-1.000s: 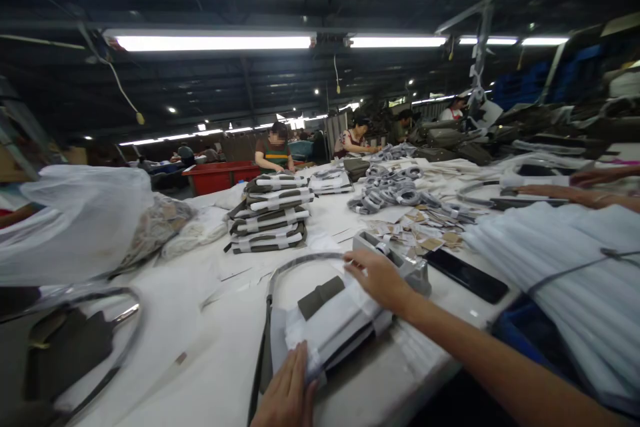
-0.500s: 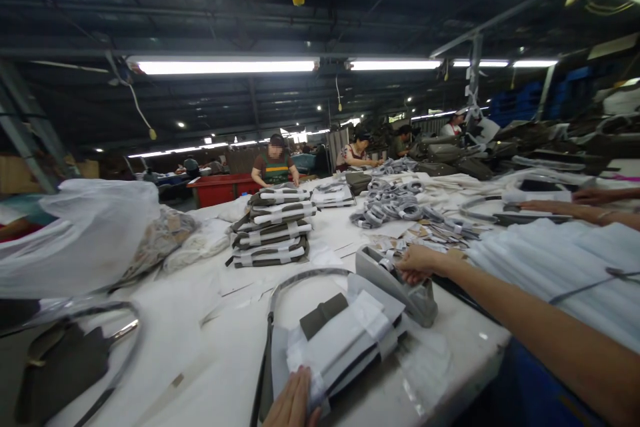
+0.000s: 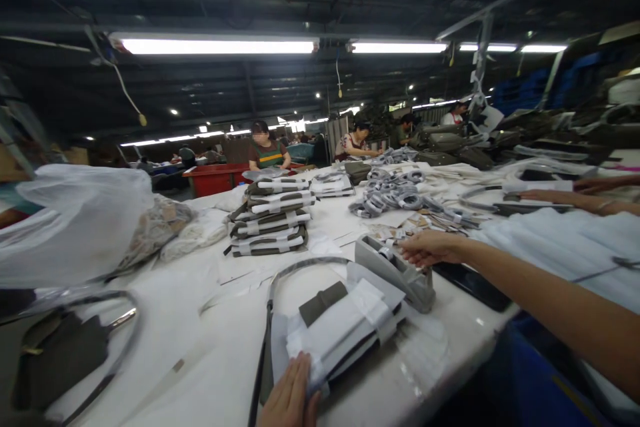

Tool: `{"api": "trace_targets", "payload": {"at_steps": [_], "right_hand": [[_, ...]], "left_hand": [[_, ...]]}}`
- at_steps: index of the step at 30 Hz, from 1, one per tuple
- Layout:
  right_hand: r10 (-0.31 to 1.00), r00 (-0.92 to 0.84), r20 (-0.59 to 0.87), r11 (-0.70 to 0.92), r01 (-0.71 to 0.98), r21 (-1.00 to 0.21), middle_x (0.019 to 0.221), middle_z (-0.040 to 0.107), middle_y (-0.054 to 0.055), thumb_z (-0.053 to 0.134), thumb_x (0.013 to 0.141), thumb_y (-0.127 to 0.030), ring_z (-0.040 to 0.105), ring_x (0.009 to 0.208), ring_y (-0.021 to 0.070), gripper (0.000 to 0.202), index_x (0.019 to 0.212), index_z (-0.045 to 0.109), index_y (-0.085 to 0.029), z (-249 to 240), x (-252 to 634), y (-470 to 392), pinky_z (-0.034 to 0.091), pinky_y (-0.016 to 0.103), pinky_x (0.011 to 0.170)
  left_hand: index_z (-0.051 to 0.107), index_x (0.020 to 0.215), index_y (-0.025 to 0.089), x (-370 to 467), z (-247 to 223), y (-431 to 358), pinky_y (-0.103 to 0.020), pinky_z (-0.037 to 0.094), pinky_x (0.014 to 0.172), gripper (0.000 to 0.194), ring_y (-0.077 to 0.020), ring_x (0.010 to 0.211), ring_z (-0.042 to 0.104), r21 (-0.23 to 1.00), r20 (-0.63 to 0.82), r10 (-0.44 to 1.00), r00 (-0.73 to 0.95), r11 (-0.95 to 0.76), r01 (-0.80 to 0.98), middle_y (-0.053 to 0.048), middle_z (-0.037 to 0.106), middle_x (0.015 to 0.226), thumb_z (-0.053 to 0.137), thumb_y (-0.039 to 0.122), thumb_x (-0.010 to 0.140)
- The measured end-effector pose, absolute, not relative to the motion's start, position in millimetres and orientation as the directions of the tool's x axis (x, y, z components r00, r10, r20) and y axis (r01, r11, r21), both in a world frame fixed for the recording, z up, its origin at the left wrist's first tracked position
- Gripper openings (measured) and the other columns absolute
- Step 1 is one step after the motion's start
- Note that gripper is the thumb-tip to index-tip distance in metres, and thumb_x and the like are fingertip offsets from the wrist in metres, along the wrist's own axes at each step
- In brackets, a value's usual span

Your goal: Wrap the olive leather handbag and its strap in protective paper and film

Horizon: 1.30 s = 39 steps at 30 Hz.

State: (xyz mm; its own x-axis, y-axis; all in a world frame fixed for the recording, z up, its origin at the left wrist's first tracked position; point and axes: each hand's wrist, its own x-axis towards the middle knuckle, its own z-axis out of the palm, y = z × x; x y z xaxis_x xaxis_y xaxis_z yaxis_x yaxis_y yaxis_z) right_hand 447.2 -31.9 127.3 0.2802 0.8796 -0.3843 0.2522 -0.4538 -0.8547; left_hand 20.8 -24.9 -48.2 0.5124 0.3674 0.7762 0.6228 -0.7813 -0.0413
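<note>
I see my left hand (image 3: pixel 290 400) pressing flat, fingers open, on the paper-wrapped olive bag (image 3: pixel 340 327) on the white tabletop (image 3: pixel 225 360), right hand (image 3: pixel 427 248) fingers curled loosely at the grey tape dispenser (image 3: pixel 395 273), wrapping apparently still untaped.

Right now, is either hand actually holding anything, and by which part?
Nothing is gripped. The left hand lies flat on the near end of the wrapped bag; the right hand reaches the tape dispenser, fingers at its top.

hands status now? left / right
Left hand: open, flat on the wrapped bag.
Right hand: at the tape dispenser; grip cannot be told.
</note>
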Motion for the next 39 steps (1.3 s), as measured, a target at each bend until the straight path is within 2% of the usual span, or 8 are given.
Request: {"api": "trace_targets", "payload": {"at_steps": [7, 13, 19, 24, 28, 32, 37, 39], "right_hand": [[0.884, 0.319, -0.342, -0.414, 0.197, -0.889, 0.092, 0.074, 0.008, 0.077, 0.074, -0.057, 0.066, 0.073, 0.0105, 0.043, 0.089, 0.072, -0.017, 141, 451, -95, 0.054, 0.016, 0.064], [0.869, 0.367, -0.332, -0.434, 0.242, -0.868, 0.099, 0.072, 0.01, 0.075, 0.071, -0.064, 0.067, 0.081, 0.0138, 0.051, 0.091, 0.071, -0.018, 103, 451, -131, 0.055, 0.02, 0.072], [0.904, 0.393, -0.169, -0.353, 0.462, -0.813, 0.088, 0.073, 0.01, 0.064, 0.075, -0.067, 0.065, 0.073, 0.0163, 0.054, 0.09, 0.069, -0.016, 59, 455, -127, 0.053, 0.027, 0.068], [0.918, 0.39, -0.071, -0.312, 0.601, -0.735, 0.078, 0.071, 0.007, 0.066, 0.074, -0.059, 0.062, 0.07, 0.0192, 0.043, 0.081, 0.071, -0.017, 62, 463, -132, 0.049, 0.031, 0.071], [0.984, 0.173, -0.028, -0.155, 0.786, -0.598, 0.087, 0.073, 0.007, 0.056, 0.087, -0.054, 0.065, 0.08, 0.0217, 0.037, 0.093, 0.074, -0.022, 98, 438, -137, 0.049, 0.032, 0.079], [0.99, -0.111, -0.083, 0.05, 0.844, -0.534, 0.091, 0.073, 0.008, 0.056, 0.089, -0.054, 0.065, 0.087, 0.0234, 0.033, 0.09, 0.076, -0.027, 139, 374, -108, 0.047, 0.031, 0.084], [0.83, -0.512, -0.22, 0.299, 0.743, -0.599, 0.085, 0.073, 0.004, 0.061, 0.088, -0.042, 0.064, 0.083, 0.0207, 0.021, 0.09, 0.077, -0.029, 157, 278, -37, 0.044, 0.029, 0.08], [0.741, -0.635, -0.22, 0.437, 0.704, -0.559, 0.079, 0.073, 0.001, 0.062, 0.088, -0.036, 0.062, 0.075, 0.0183, 0.017, 0.087, 0.078, -0.029, 149, 246, -5, 0.042, 0.027, 0.073]], "left_hand": [[0.018, 0.157, 0.023, 16, -27, -35, -0.03, 0.06, 0.088, 0.07, -0.0208, 0.105, 0.071, -0.061, 0.709, 0.405, 0.578, -0.781, 0.622, -0.007, 0.069, 0.125, 0.052, 0.016, 0.096], [0.02, 0.156, 0.022, 15, -24, -35, -0.03, 0.061, 0.088, 0.069, -0.0212, 0.106, 0.07, -0.082, 0.705, 0.398, 0.587, -0.777, 0.624, -0.006, 0.068, 0.127, 0.053, 0.019, 0.096], [0.022, 0.156, 0.019, 15, -23, -35, -0.028, 0.061, 0.083, 0.065, -0.02, 0.102, 0.072, -0.127, 0.718, 0.375, 0.586, -0.757, 0.64, -0.005, 0.069, 0.125, 0.05, 0.022, 0.098], [0.023, 0.156, 0.017, 16, -21, -35, -0.028, 0.058, 0.088, 0.064, -0.0197, 0.102, 0.072, -0.115, 0.72, 0.37, 0.587, -0.771, 0.626, -0.005, 0.07, 0.124, 0.05, 0.02, 0.098], [0.03, 0.154, 0.016, 17, -22, -39, -0.028, 0.058, 0.086, 0.062, -0.0198, 0.1, 0.072, -0.069, 0.73, 0.419, 0.54, -0.741, 0.668, -0.006, 0.07, 0.125, 0.054, 0.025, 0.097], [0.046, 0.144, 0.014, 17, -17, -49, -0.028, 0.057, 0.09, 0.048, -0.0199, 0.106, 0.07, 0.011, 0.701, 0.509, 0.5, -0.708, 0.706, -0.007, 0.069, 0.125, 0.053, 0.027, 0.098], [0.059, 0.127, 0.011, 22, -7, -53, -0.029, 0.056, 0.094, 0.034, -0.0203, 0.112, 0.067, 0.112, 0.674, 0.569, 0.472, -0.709, 0.696, -0.008, 0.07, 0.125, 0.042, 0.025, 0.102], [0.061, 0.125, 0.011, 24, -5, -53, -0.029, 0.056, 0.095, 0.034, -0.0203, 0.112, 0.067, 0.134, 0.685, 0.574, 0.449, -0.705, 0.696, -0.007, 0.07, 0.124, 0.04, 0.024, 0.102]]}}
